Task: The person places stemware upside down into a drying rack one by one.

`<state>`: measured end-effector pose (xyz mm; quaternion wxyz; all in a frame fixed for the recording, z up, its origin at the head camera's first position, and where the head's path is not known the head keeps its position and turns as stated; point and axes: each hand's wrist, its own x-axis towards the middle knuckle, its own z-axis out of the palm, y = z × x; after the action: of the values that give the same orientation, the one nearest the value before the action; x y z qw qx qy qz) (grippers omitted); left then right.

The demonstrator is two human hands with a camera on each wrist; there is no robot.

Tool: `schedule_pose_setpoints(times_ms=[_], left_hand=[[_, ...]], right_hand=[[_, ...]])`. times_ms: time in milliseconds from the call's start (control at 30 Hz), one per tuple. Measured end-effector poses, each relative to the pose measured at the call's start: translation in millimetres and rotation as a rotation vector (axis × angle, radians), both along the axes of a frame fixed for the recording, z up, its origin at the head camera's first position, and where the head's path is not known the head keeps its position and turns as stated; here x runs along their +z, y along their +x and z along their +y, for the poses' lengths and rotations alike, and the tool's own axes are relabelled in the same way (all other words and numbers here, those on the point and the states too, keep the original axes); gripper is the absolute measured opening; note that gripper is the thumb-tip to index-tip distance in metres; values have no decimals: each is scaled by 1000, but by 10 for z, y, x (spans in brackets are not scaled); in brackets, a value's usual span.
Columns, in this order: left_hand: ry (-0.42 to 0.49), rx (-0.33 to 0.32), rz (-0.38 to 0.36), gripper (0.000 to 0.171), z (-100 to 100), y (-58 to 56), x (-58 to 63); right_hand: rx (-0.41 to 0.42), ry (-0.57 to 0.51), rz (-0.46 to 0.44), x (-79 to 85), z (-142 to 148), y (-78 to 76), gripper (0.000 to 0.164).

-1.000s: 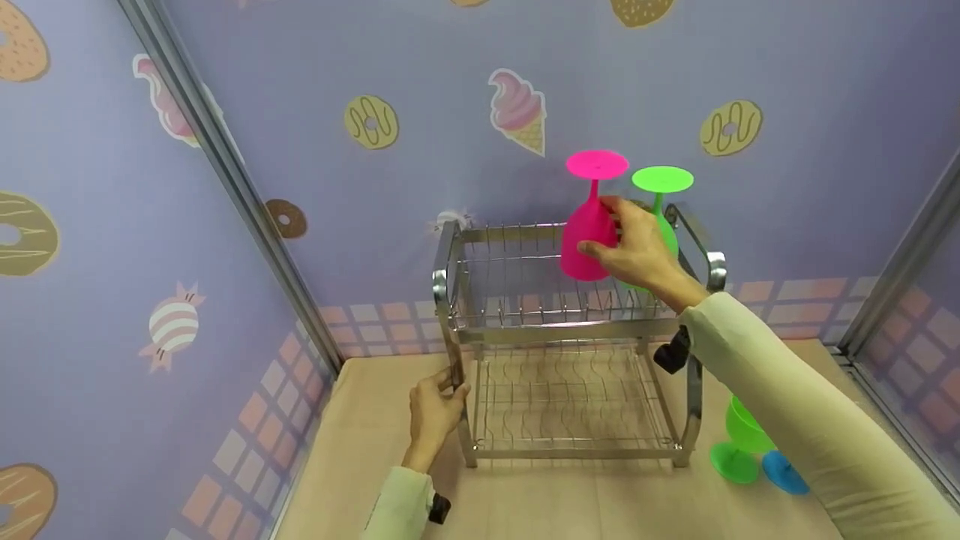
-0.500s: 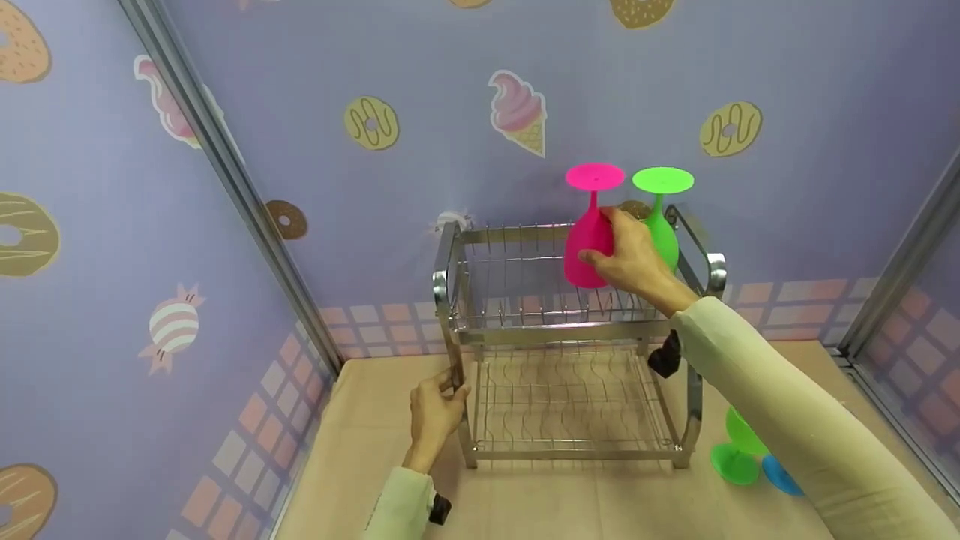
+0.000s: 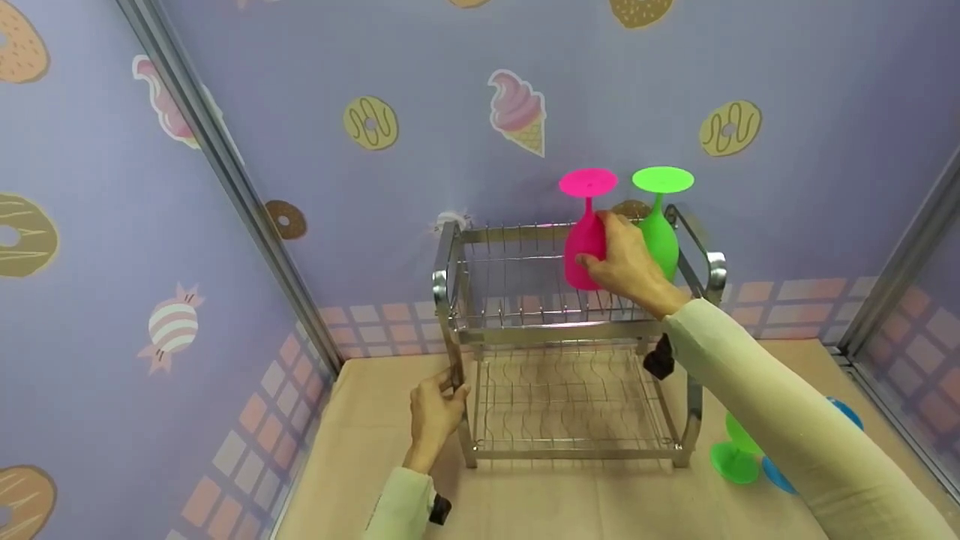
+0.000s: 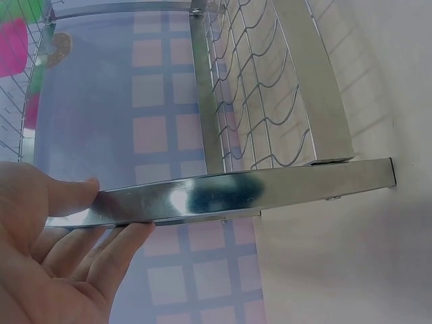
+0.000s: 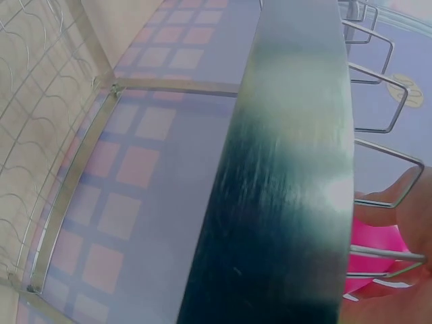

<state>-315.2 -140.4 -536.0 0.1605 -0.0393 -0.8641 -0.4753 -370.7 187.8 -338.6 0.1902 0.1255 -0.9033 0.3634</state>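
Note:
Upside down over the upper tier of a metal dish rack (image 3: pixel 559 332) is a pink goblet (image 3: pixel 583 251), its round foot uppermost. My right hand (image 3: pixel 628 259) grips its bowl from the right, thumb in front; in the right wrist view the goblet's pink bowl (image 5: pixel 378 244) shows behind the rack's wire loops. Just right of it, a green goblet (image 3: pixel 660 240) stands inverted on the same tier, partly behind the hand. My left hand (image 3: pixel 435 412) holds the rack's left front leg, and the left wrist view has thumb and fingers on either side of that metal upright (image 4: pixel 223 192).
On the table at the right, a second green goblet (image 3: pixel 735 457) stands upright, with blue pieces (image 3: pixel 780 474) beside it, all partly hidden by the right sleeve. The rack's lower tier (image 3: pixel 574 397) is bare wire. Patterned walls (image 3: pixel 420 180) rise behind and at the sides.
My right hand has lowered the pink goblet onto the upper tier and shifted it slightly left, uncovering more of the green one. The left hand stays on the rack leg.

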Motion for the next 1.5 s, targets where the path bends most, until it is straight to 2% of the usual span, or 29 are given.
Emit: schedule_pose_setpoints(times_ms=[267, 500, 633, 967, 1200, 1500], left_hand=[[7, -24, 2, 26, 1, 13, 20], [4, -10, 29, 22, 7, 15, -10], [5, 1, 30, 18, 5, 26, -26], [8, -1, 12, 25, 17, 24, -21], [-6, 5, 25, 23, 22, 17, -28], [-1, -8, 25, 20, 30, 28, -16]], right_hand=[[-31, -13, 34, 16, 12, 23, 71], [-22, -30, 26, 26, 16, 74, 69], [-4, -40, 43, 44, 20, 161, 66], [51, -17, 127, 109, 123, 504, 72], [54, 9, 137, 117, 308, 810, 69], [64, 66, 316, -22, 680, 1164, 63]])
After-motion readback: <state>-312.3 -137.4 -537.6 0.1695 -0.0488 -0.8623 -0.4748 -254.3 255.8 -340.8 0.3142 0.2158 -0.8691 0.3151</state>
